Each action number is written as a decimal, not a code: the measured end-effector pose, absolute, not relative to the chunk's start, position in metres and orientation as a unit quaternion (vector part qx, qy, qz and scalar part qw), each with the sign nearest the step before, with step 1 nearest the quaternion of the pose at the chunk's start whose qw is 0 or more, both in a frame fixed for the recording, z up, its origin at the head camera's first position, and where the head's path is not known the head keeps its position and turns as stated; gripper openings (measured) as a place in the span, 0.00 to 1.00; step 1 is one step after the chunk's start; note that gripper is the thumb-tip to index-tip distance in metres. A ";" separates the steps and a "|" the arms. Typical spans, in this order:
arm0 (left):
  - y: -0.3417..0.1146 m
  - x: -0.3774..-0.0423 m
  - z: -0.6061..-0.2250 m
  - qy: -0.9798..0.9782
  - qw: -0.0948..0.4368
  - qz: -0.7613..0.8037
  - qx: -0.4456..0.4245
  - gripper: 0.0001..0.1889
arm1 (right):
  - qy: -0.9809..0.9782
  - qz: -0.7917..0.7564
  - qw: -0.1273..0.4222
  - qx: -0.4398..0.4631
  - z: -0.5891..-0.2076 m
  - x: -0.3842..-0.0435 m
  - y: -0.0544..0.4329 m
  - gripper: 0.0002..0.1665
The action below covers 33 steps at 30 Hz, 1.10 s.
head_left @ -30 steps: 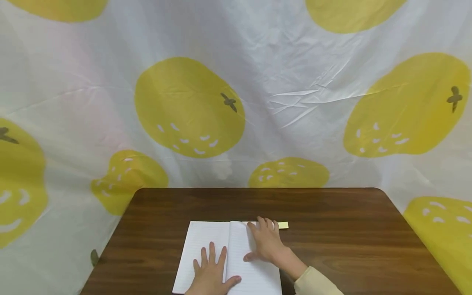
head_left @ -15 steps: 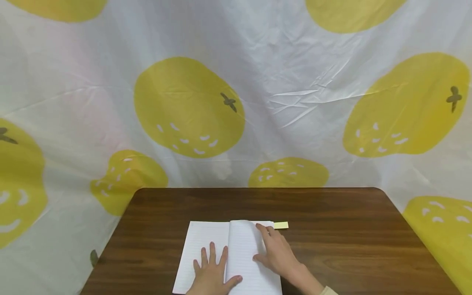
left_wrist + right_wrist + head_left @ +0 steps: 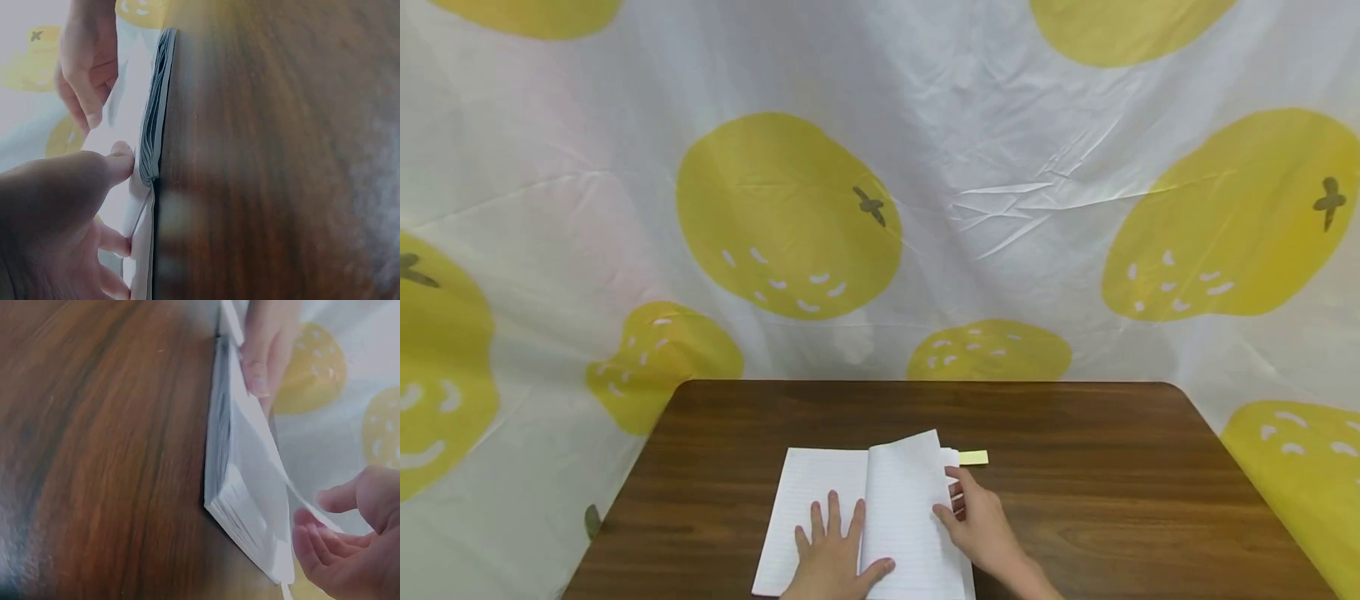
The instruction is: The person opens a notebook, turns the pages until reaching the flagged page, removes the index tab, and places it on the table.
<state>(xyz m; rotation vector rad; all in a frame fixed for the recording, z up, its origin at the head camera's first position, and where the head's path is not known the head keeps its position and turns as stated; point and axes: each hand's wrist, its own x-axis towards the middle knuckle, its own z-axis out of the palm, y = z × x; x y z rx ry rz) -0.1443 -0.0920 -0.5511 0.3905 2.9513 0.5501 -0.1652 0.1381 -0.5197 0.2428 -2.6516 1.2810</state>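
Note:
An open lined notebook (image 3: 820,468) lies on the table in the head view. My left hand (image 3: 829,554) is spread flat on it, fingers on the left page and thumb across the centre fold. At the right side, my right hand (image 3: 988,525) holds the raised edge of a lined page (image 3: 906,500), thumb in front and curled fingers behind. That page bends up off the stack, its far corner lifted highest. In the right wrist view the page edge (image 3: 306,503) runs between thumb and fingers. A pale yellow sticky tab (image 3: 973,457) juts from the notebook's far right edge.
The notebook rests on a dark brown wood-grain table (image 3: 1120,500) with rounded far corners. Behind the table hangs a white curtain (image 3: 1000,275) printed with yellow fruit.
My right hand has slid from the page's top right down and to the right, and the page has risen with its edge in the fingers. My left hand has stayed put.

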 end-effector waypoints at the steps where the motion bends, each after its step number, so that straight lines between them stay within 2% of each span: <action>1: -0.092 -0.144 -0.551 0.973 0.056 0.181 0.130 0.48 | -0.886 0.450 0.083 0.071 -0.520 -0.165 0.140 0.25; 9: -0.093 -0.146 -0.550 0.969 0.057 0.202 0.132 0.47 | -0.789 0.614 -0.032 -0.003 -0.519 -0.170 0.156 0.20; 14: -0.093 -0.148 -0.550 0.965 0.071 0.226 0.114 0.49 | -0.757 0.650 -0.071 -0.022 -0.523 -0.173 0.158 0.16; 26: -0.089 -0.141 -0.538 0.950 0.074 0.286 0.103 0.57 | -0.745 0.659 -0.103 0.008 -0.527 -0.178 0.134 0.15; 33: -0.086 -0.141 -0.539 0.937 0.053 0.324 0.122 0.65 | -0.807 0.585 -0.057 0.063 -0.525 -0.180 0.117 0.10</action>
